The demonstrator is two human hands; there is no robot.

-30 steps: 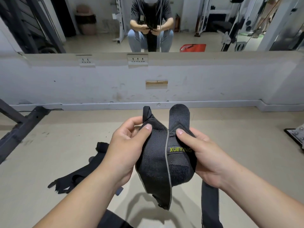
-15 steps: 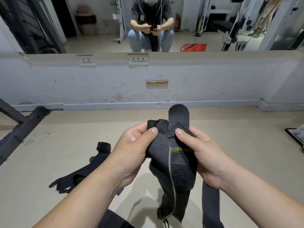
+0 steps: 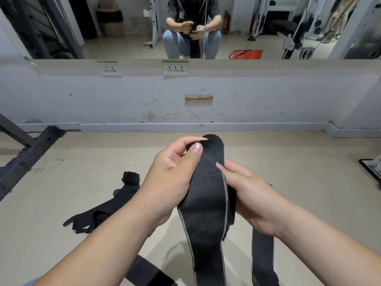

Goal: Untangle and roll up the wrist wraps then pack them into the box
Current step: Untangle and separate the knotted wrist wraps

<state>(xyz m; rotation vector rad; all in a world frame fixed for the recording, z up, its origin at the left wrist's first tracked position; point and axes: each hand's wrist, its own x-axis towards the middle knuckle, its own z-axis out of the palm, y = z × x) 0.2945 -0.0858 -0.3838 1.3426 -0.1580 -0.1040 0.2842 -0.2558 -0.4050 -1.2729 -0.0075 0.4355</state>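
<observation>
A black wrist wrap (image 3: pixel 207 205) with a grey edge stripe hangs in front of me, its rounded end pointing up. My left hand (image 3: pixel 171 180) pinches that top end between thumb and fingers. My right hand (image 3: pixel 253 198) grips the wrap's right side from behind, and the strap runs down between my forearms out of the frame. A second dark strap (image 3: pixel 262 259) hangs below my right wrist. Another black wrap (image 3: pixel 107 207) lies crumpled on the floor to the left. No box shows in this view.
A white wall (image 3: pixel 144 96) with sockets and a mirror above it stands straight ahead. A dark metal rack foot (image 3: pixel 31 153) crosses the floor at the left. A metal plate (image 3: pixel 373 166) sits at the right edge. The red bag (image 3: pixel 245 54) appears only in the mirror.
The folded wrap has been opened out and now hangs long and flat. My left hand has moved up to its top end; the yellow lettering no longer faces me.
</observation>
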